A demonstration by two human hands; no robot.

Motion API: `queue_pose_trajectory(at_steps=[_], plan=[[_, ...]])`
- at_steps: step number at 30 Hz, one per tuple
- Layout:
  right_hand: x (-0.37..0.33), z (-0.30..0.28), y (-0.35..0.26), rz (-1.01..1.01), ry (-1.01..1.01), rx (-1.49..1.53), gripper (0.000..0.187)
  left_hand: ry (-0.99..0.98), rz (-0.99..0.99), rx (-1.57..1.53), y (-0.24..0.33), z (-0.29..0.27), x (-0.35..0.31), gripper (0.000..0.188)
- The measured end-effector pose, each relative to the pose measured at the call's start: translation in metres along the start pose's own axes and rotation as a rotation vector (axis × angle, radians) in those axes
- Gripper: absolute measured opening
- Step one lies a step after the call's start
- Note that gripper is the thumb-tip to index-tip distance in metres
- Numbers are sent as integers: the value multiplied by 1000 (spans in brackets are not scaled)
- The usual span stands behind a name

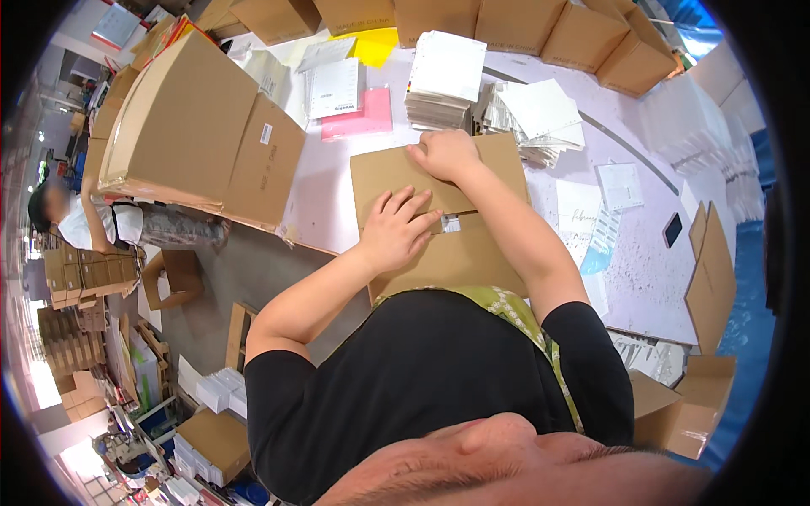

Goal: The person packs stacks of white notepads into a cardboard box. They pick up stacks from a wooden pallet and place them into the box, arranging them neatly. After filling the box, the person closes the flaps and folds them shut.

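Note:
A brown cardboard box [468, 253] lies in front of me at the table's near edge, its two top flaps folded in. Through a small gap between the flaps, something white shows; I cannot make out what. Flat on the flaps rests my left hand [396, 228], fingers spread, close to that gap. My right hand [447, 156] is at the far edge of the box, its fingers bent over the edge and the thumb on top. Just beyond it stands a tall stack of white printed sheets [443, 72], with a fanned pile of white sheets [540, 118] to its right.
A large carton [198, 126] stands at the left. Several brown boxes [515, 25] line the back. Pink packet [363, 114], yellow sheet [371, 46], phone [672, 229] and loose papers [578, 211] lie on the table. Another person [93, 219] stands far left.

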State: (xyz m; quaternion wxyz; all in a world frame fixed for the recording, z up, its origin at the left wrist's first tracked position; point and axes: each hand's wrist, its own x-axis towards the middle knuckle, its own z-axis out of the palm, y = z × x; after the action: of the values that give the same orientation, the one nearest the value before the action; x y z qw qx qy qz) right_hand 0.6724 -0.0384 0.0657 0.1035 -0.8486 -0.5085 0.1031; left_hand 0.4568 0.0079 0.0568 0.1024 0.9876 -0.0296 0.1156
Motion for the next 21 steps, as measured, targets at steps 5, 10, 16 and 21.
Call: queue_pose_trajectory(at_steps=[5, 10, 16, 21], plan=[[-1, 6, 8, -39, 86, -3, 57, -63, -182, -369, -16, -12, 7, 39], [2, 2, 8, -57, 44, 3, 57, 269, -383, -157, -132, 26, 76, 39], [8, 2, 43, -22, -45, 56, 56, -476, -703, -146, -119, 3, 114, 65], [-8, -25, 104, 121, -94, 43, 51, -446, -727, -140, -110, -9, 108, 55]])
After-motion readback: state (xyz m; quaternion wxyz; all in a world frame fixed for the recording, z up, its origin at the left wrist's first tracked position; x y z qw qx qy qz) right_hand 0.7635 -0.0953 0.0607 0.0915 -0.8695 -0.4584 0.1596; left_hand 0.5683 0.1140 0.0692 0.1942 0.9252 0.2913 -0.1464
